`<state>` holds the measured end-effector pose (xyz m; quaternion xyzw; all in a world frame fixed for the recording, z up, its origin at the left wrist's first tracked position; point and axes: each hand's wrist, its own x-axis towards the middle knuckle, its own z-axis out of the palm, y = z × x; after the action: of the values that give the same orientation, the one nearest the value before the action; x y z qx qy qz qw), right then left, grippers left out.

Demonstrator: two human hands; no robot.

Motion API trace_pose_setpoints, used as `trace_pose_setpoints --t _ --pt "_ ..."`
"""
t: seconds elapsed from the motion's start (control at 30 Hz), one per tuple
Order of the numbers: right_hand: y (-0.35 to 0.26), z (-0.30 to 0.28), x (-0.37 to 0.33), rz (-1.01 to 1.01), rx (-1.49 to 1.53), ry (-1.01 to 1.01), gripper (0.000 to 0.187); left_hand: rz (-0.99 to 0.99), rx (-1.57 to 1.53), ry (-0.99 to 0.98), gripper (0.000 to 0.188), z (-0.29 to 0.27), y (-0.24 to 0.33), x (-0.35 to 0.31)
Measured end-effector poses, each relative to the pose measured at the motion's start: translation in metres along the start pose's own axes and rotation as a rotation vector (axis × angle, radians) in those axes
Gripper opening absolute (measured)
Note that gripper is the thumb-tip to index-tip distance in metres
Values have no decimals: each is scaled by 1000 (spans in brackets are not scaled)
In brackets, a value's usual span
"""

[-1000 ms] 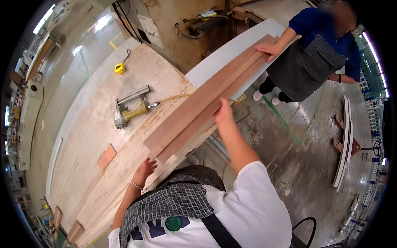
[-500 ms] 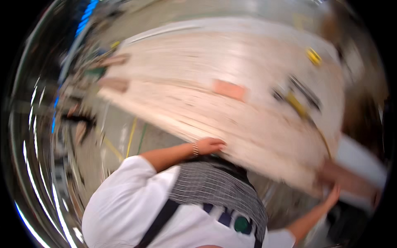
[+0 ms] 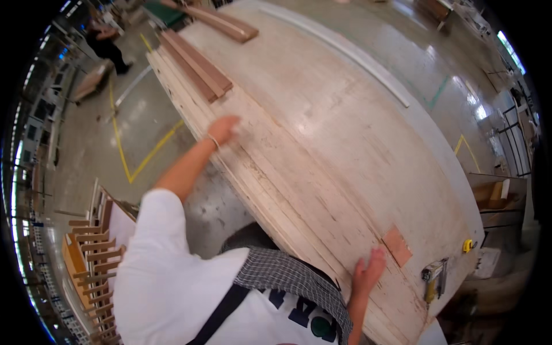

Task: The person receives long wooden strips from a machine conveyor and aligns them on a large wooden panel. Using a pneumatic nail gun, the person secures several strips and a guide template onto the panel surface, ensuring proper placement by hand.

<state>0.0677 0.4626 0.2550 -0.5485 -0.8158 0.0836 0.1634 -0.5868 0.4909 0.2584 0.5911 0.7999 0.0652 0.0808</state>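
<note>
My left hand, a bracelet at its wrist, is over the near-left part of the large wooden workbench. Motion smears it a little, but its fingers look stretched and nothing shows in them. Just beyond it lie brown wooden strips, side by side along the bench's left end. My right hand is open and raised a little, thumb apart from the fingers, above the planks of the near edge. Closest to it is a flat reddish-orange rectangular piece, which it does not hold.
More brown strips lie at the bench's far left. A long pale strip follows the far edge. To the right are a yellow tape measure and a yellow-and-grey hand tool. A slatted wooden rack stands lower left; another person is farther off.
My view has swung toward the bench's left end, bringing the brown strips closer. My left hand has reached outward from the near edge; the right has left the brown piece at the right end.
</note>
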Motion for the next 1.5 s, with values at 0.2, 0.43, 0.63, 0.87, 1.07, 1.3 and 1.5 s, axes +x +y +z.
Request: trace_pose_setpoints --t 0.2,0.43,0.63,0.87,1.07,1.3,1.5 --pt "-81 -31 17 158 -104 -257 59 180 671 -312 101 -80 -142 118" --pt "-103 -53 28 394 -116 -224 63 708 501 -269 90 -56 -219 201" --pt "-70 -51 11 517 -377 -209 59 525 815 -617 107 -44 -226 222" --pt "10 -90 -69 885 -460 -350 60 998 682 -145 89 1 -225 229" --pt "170 -115 -84 876 -499 -183 45 779 636 -446 108 19 -55 143" --pt "365 -97 -51 665 -540 -122 23 1019 336 -194 85 56 269 -26" --pt "409 -91 -27 560 -421 -223 39 1027 156 -428 106 117 511 -126"
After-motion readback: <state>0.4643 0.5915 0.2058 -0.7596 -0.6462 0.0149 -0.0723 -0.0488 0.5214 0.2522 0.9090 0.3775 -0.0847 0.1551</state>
